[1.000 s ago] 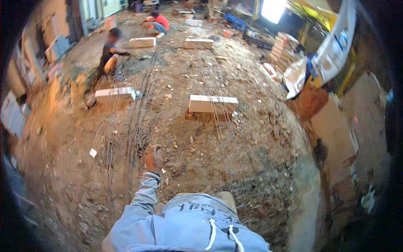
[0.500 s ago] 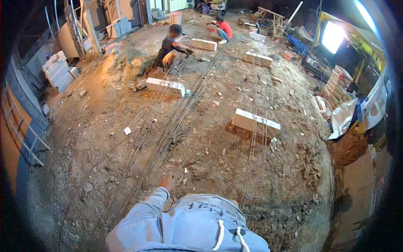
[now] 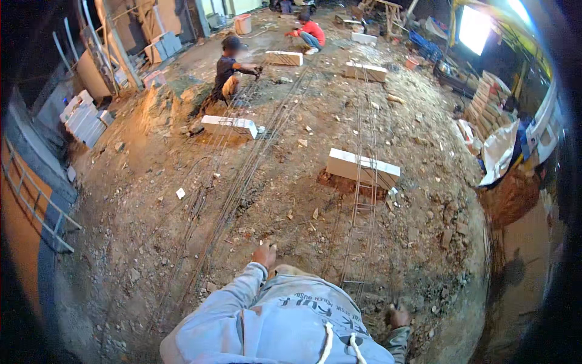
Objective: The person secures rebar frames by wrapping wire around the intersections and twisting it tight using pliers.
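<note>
Your left hand (image 3: 265, 253) hangs empty with fingers loosely spread just above the near end of the long rebar bundle (image 3: 242, 182); your right hand (image 3: 398, 316), low at your side, looks loosely curled and holds nothing I can make out. That bundle runs away from you toward the far left, while a rebar cage (image 3: 362, 200) lies to its right, propped off the dirt on a white block (image 3: 362, 168). Four such blocks show. Two workers crouch far off, one in black (image 3: 229, 70), one in red (image 3: 309, 34).
</note>
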Demonstrator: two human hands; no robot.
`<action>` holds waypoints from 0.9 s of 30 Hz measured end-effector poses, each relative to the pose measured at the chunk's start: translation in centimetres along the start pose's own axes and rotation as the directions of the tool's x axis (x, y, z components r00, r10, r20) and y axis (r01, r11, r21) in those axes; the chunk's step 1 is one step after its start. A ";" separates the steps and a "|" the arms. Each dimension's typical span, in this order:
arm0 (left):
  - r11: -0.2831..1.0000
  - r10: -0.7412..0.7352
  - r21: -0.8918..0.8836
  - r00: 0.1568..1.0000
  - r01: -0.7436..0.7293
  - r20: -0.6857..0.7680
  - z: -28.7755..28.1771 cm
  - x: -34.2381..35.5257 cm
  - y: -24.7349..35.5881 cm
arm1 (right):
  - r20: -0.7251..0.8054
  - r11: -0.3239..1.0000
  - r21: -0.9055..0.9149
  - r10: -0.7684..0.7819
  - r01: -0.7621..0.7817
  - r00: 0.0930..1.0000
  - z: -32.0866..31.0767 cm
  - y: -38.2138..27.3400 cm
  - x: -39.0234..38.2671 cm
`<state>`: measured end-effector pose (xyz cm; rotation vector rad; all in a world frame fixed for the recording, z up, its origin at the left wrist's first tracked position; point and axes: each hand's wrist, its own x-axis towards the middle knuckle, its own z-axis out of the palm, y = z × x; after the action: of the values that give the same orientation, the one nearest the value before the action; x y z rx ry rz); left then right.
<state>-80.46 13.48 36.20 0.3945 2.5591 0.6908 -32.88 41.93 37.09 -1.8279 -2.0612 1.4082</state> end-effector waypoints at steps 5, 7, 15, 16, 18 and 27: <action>0.974 0.223 -0.009 0.971 -0.225 -0.088 -0.9 2.3 6.2 | -0.502 0.984 -0.173 -0.059 -0.033 0.863 -0.8 -11.6 -5.6; 0.948 0.317 0.052 0.948 -0.315 -0.042 -0.2 3.8 8.9 | -0.228 0.562 -0.726 0.348 -0.397 0.909 0.6 -6.8 -5.0; 0.707 0.705 -0.114 0.683 -0.698 0.192 4.0 10.5 23.8 | -0.527 0.835 0.511 0.491 -0.202 0.694 5.8 -7.4 -4.5; 0.701 0.711 -0.187 0.654 -0.688 0.260 5.1 11.8 25.6 | -0.260 0.639 0.663 0.686 -0.390 0.680 6.7 -8.0 -4.5; 0.630 0.776 -0.290 0.567 -0.720 0.277 7.4 15.4 28.2 | -0.278 0.572 0.723 0.755 -0.388 0.594 9.7 -11.1 -4.1; 0.400 0.889 -0.468 0.210 -0.788 0.407 13.7 26.6 41.5 | -0.101 0.209 0.928 0.938 -0.308 0.332 21.8 -20.4 -7.4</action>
<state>-90.08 63.68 38.38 1.7535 1.4226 0.8967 -58.64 25.65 40.99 -2.2765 0.0410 1.0652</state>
